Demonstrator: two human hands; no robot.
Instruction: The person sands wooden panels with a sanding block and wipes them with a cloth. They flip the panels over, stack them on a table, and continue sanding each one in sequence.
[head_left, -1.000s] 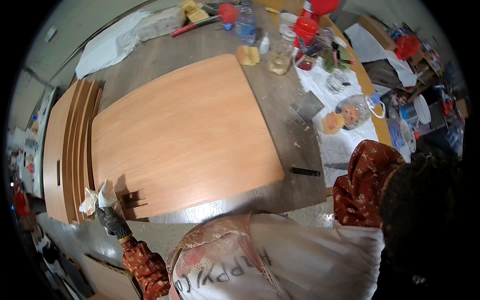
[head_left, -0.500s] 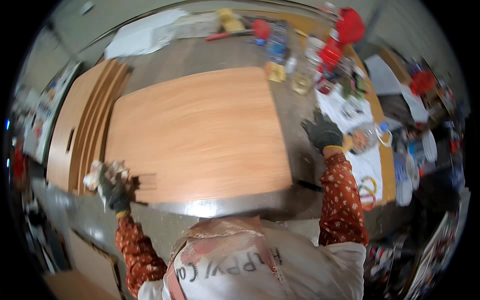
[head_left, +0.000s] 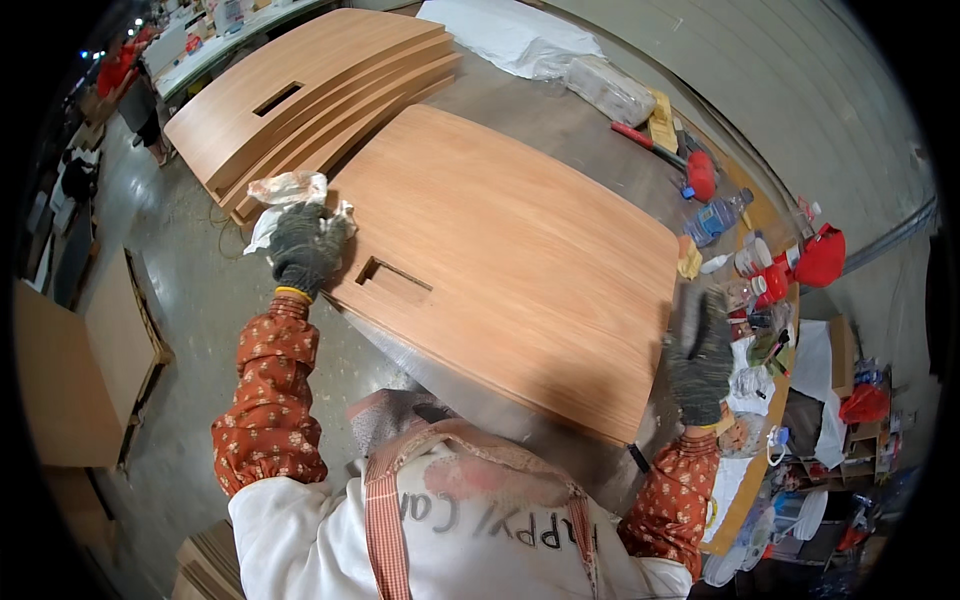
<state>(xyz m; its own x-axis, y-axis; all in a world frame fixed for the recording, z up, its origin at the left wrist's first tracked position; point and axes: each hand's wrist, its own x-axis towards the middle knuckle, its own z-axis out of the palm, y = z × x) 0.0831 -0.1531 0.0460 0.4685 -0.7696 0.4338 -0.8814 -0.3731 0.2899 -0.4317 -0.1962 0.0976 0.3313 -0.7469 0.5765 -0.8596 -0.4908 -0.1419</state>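
- The left hand (head_left: pixel 305 245), in a dark knit glove, has its fingers closed on a crumpled white cloth (head_left: pixel 290 187) with brownish stains, at the near left end of the wooden panel (head_left: pixel 510 260).
- That panel lies flat on the grey bench (head_left: pixel 500 105), with a rectangular slot (head_left: pixel 395 280) near its left end.
- The right hand (head_left: pixel 700 365), gloved alike, is just beside the panel's right edge, its fingers extended and released, slightly blurred; whether it touches the panel I cannot tell.
- A stack of similar panels (head_left: pixel 225 110) stands beyond the left hand.
- Along the bench's far right side are a red-headed mallet (head_left: pixel 700 178), a clear plastic bottle (head_left: pixel 712 222) and a yellow sponge (head_left: pixel 689 258).
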